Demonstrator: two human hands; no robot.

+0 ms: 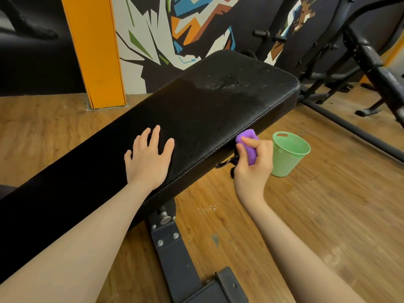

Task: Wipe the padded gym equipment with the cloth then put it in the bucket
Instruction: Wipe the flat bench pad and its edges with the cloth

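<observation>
I see the bunched purple cloth pressed against the right edge of the black padded bench, with the green bucket upright on the floor just beside.

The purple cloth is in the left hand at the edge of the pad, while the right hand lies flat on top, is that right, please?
Not quite: the hands are swapped. The head view shows the right hand holding the cloth at the edge of the pad, while the left hand lies flat on top.
</observation>
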